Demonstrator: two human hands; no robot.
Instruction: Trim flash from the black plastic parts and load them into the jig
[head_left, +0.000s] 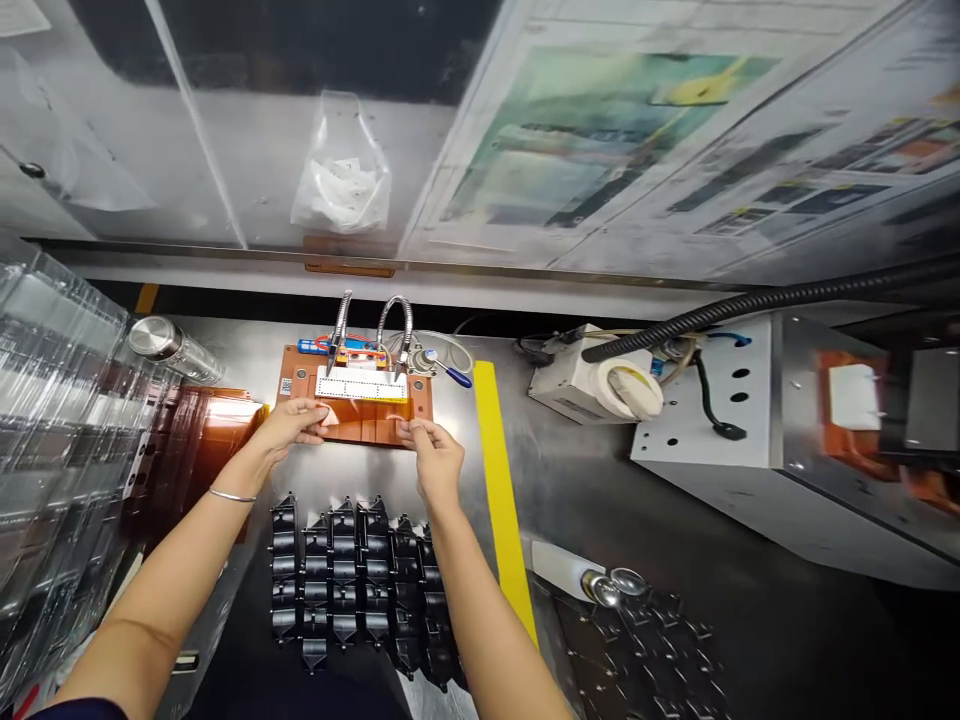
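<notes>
My left hand pinches the left end of a glossy amber film sheet. Its right end is gripped between the thumb and fingers of my right hand. The sheet lies over the front part of a brown fixture plate, its back edge against or under a white perforated bar; which of the two I cannot tell. Two bent metal hoses rise behind the bar. At the fixture's right stands a small valve with a blue lever.
Several rows of black moulded parts lie in front of the fixture. More amber sheets and stacked clear trays stand left, near a glass bottle. Right of the yellow tape are a white device and a metal-cased machine.
</notes>
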